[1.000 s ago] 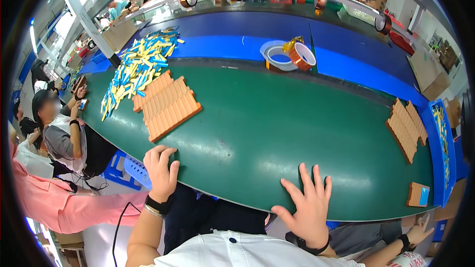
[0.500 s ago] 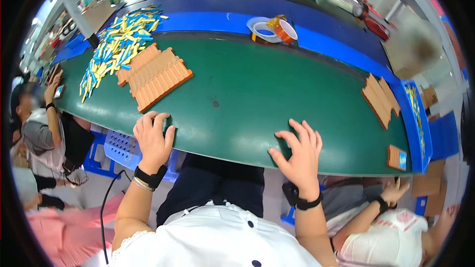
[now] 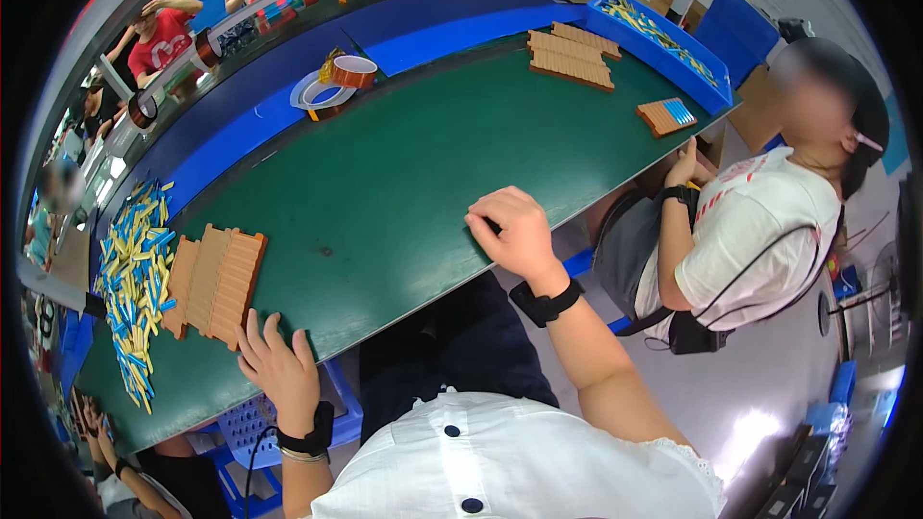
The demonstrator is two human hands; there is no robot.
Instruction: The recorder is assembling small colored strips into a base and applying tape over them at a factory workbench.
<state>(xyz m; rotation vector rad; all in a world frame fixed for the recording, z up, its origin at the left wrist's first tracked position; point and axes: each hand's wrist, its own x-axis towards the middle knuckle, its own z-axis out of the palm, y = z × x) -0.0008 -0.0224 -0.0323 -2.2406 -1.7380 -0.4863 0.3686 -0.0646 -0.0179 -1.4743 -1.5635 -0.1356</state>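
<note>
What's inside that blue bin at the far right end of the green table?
Many slim blue and yellow pieces lie loose in the blue bin. Only the upper ones show; whatever lies beneath them is covered, so how deep they go can't be seen.

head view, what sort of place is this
Probably a factory assembly workshop: a long green worktable bears a heap of small blue and yellow pieces and grooved orange-brown blocks, with a person in a white shirt beside it.
</note>
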